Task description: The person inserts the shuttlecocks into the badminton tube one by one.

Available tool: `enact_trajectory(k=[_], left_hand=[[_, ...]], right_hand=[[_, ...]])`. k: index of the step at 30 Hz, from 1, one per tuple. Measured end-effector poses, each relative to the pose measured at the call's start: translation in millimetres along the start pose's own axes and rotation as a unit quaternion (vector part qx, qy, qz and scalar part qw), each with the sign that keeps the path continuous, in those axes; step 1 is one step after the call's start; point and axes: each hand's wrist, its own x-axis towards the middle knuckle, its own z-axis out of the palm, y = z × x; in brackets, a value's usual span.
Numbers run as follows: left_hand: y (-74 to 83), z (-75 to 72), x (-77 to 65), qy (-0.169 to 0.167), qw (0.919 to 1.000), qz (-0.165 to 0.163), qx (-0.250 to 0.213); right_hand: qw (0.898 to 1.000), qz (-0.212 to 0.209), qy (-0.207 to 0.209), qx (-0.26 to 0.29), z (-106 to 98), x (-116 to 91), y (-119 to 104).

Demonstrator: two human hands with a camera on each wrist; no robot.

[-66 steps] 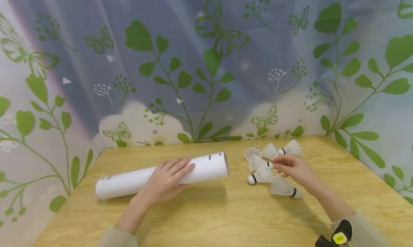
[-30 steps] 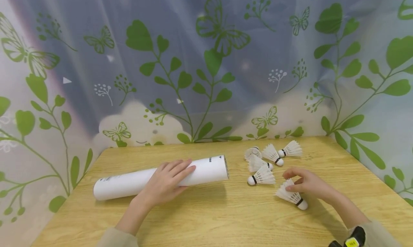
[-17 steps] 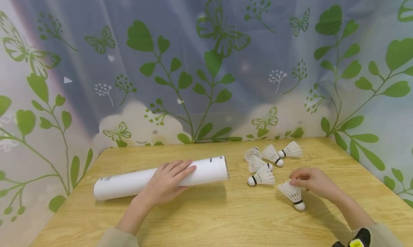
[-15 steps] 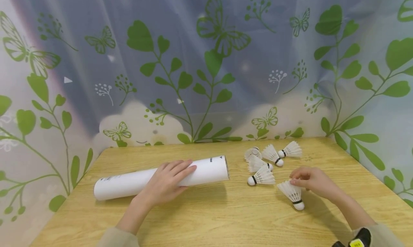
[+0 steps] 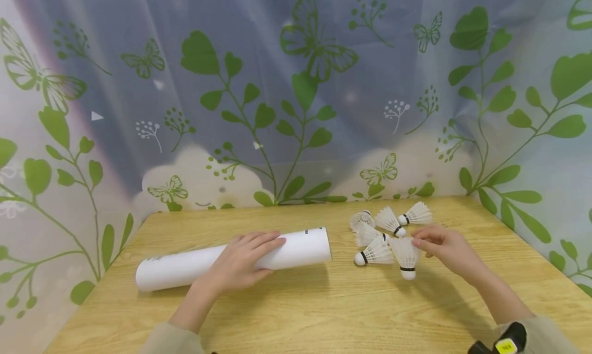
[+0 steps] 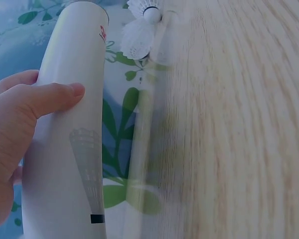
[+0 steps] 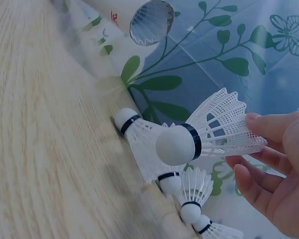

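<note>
My left hand (image 5: 245,259) grips a long white shuttlecock tube (image 5: 180,267) round its middle, thumb on the near side. The tube slants up to the right; in the right wrist view its open end (image 7: 152,22) shows a white netted skirt inside. My right hand (image 5: 450,251) pinches a white shuttlecock (image 5: 406,254) by the skirt's edge between thumb and fingers. The held shuttlecock's round cork (image 7: 175,145) with a black band points down and toward me in the head view. To its left lies another shuttlecock (image 5: 375,252), cork toward the tube.
Several more shuttlecocks are clustered on the wooden table (image 5: 296,313) behind the held one, among them one at the far right (image 5: 416,213) and one at the back left (image 5: 362,220). A patterned curtain (image 5: 259,97) stands behind and beside the table.
My right hand has left the cluster, pinched the front shuttlecock, turned its cork toward me, then carried it leftward and away from me. The left hand keeps its grip; the tube's open end dips slightly.
</note>
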Motion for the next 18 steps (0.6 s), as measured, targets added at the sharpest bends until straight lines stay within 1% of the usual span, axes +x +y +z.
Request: enact_trajectory(k=[3,8,12,15,18], left_hand=[[0.5,-0.5,0.7,-0.011,0.9999,-0.007,-0.001],[0.8,-1.2,2.3,-0.016,0.9998,-0.011,-0.001],[1.2,-1.2,2.8,-0.021,0.9997,-0.014,-0.006],[1.1,-1.0,3.1,-0.023,0.9996,-0.016,-0.006],[1.0,-0.3,2.9,-0.020,0.9997,-0.014,-0.003]], right_hand=[[1.000,-0.004,0.013,0.022,6,3,-6],[0.996,-0.023,0.055,0.068,22,11,-18],[0.990,-0.038,0.080,0.113,39,19,-26],[0.983,-0.041,0.101,0.146,51,23,-34],[0.978,-0.042,0.121,0.167,64,27,-42]])
